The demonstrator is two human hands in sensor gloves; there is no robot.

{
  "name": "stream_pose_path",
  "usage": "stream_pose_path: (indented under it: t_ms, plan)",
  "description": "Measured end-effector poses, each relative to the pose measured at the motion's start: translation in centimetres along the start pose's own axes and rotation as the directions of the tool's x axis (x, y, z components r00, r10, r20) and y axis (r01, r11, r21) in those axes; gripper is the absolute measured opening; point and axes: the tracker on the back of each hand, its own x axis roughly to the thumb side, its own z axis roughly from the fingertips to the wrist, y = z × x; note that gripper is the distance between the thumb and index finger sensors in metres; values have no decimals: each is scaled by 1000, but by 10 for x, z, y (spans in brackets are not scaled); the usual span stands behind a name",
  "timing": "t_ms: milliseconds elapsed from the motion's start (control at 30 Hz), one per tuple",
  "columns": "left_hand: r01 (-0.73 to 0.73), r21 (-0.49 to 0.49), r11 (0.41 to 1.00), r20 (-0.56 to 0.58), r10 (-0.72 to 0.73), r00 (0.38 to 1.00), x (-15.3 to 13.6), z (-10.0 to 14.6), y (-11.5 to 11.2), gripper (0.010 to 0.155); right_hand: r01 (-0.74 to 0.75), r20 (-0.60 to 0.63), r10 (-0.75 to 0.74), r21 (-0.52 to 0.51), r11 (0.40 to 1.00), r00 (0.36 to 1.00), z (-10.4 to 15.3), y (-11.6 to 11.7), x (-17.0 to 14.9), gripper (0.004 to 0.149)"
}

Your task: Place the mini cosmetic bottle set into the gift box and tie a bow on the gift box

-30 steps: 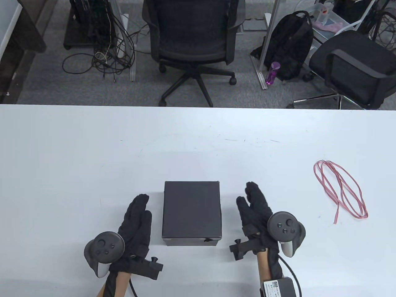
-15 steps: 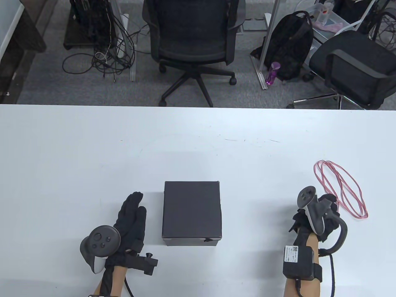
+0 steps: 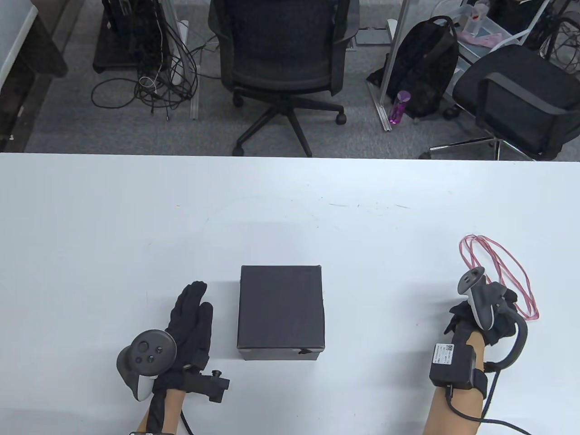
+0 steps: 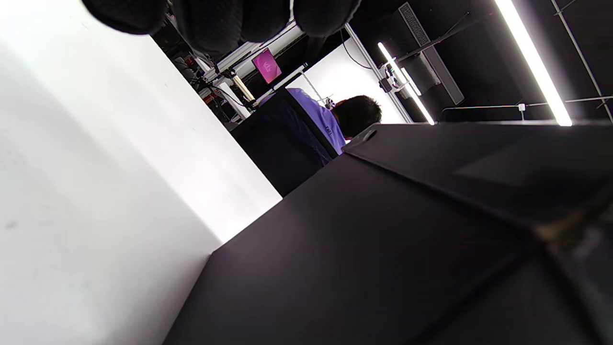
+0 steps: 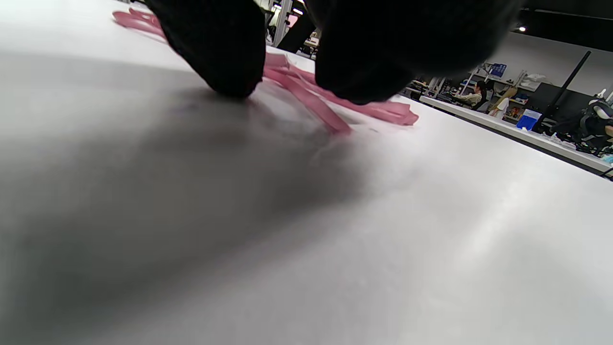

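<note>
Tabletop [image 3: 136,226]: white, everything sits toward its near edge.
Left hand [image 3: 190,324]: fingers straight and relaxed, flat just beside the closed black gift box [image 3: 281,310].
Right hand [image 3: 487,317]: fingers [image 5: 215,52] down on the pink ribbon [image 3: 516,272]; grip unclear.

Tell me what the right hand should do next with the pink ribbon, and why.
Probably pinch a strand. The right hand is down at the pink ribbon, its fingertips at the strands but not clearly gripping, and the closed black gift box has no bow yet.
</note>
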Motion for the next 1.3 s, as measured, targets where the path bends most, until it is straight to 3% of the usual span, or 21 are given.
stream_pose_path:
  t_ms: [200, 600, 1100, 1167, 1300]
  plan:
    - [8, -6, 1000, 1, -8, 1000, -1, -1, -1, 69, 46, 0, -46, 2, 999, 999, -4, 1, 1, 73]
    - [23, -17, 1000, -9, -23, 1000, -2, -1, -3, 69, -37, 14, 38, -55, 998, 999, -14, 1, 1, 73]
    - [17, -26, 1000, -21, -17, 1000, -5, -4, -7, 72, -141, 80, 141, -15, 990, 987, -9, 1, 8, 76]
    - [10, -25, 1000, -23, -11, 1000, -5, -4, -6, 72, -105, 101, 107, -23, 994, 989, -8, -1, 10, 76]
    - [-2, -20, 1000, -24, 2, 1000, -6, -4, -5, 72, 132, 171, -143, 75, 988, 975, 3, -11, 12, 76]
